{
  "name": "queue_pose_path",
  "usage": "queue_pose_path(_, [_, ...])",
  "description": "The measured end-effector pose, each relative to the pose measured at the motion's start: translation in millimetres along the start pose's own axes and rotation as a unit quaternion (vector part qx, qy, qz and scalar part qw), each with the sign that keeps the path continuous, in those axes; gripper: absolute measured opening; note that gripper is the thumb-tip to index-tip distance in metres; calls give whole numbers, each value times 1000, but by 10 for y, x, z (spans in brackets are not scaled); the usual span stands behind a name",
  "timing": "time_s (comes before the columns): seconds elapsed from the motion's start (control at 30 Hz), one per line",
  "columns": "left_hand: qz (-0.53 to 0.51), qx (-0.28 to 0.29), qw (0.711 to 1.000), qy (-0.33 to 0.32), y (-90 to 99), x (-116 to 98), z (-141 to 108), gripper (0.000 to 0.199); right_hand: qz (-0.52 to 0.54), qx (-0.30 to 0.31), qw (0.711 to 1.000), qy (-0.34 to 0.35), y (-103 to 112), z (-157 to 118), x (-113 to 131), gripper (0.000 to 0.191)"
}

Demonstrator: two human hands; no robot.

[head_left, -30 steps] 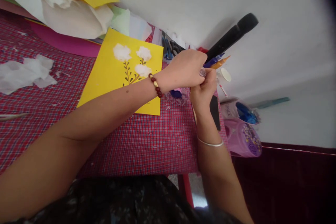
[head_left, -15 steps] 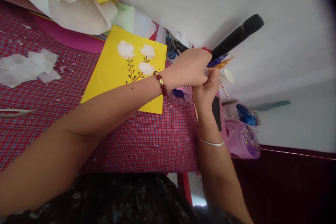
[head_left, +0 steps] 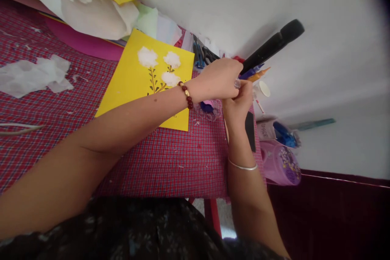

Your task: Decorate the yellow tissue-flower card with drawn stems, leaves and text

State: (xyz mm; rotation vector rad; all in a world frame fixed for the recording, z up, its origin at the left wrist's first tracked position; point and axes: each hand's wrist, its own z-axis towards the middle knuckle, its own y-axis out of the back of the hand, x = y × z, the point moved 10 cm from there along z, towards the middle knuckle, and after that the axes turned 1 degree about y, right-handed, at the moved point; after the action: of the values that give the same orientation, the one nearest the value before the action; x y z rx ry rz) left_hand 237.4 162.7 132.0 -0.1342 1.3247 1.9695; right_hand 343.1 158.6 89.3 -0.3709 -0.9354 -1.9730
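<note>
My left hand [head_left: 224,78], with a beaded bracelet at its wrist, reaches across to meet my right hand [head_left: 239,99], which has a silver bangle below it. The two hands touch, fingers curled and closed. A small clear, shiny piece [head_left: 237,84] shows between them; whatever else they hold is hidden. Under my left forearm lies a yellow card [head_left: 122,85] bearing puffy white flowers [head_left: 148,57] on brown stems with dark leaves. Close below the hands is a clear scalloped dish [head_left: 213,111] with something blue and pink inside.
A long black stick-like object [head_left: 271,48] leans by the wall, beside blue and orange tubes [head_left: 258,74]. Scissors [head_left: 209,53] lie behind the card. Crumpled white tissue [head_left: 33,75] and stacked papers [head_left: 91,8] are at left. A pink container [head_left: 274,162] stands right, past the checked cloth [head_left: 170,170].
The view has shifted slightly. Both hands stay together in nearly the same place, and the clear piece between them shows a little more plainly.
</note>
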Motion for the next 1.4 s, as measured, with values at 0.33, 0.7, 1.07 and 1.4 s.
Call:
queue_pose_path(0.33, [-10,17,999,26,-82,37,16,27,-42,63,997,-30,-58,-31,-107,10])
queue_pose_path(0.7, [-24,27,999,32,-102,56,21,27,-43,38,998,-23,-51,-28,-182,5])
queue_pose_path(1.07, [-14,16,1000,1,-65,5,15,26,-37,6,998,44,-90,-18,-148,11])
queue_pose_path(1.4, [-32,16,999,8,-77,22,-3,30,-16,8,1000,13,-115,12,-185,9])
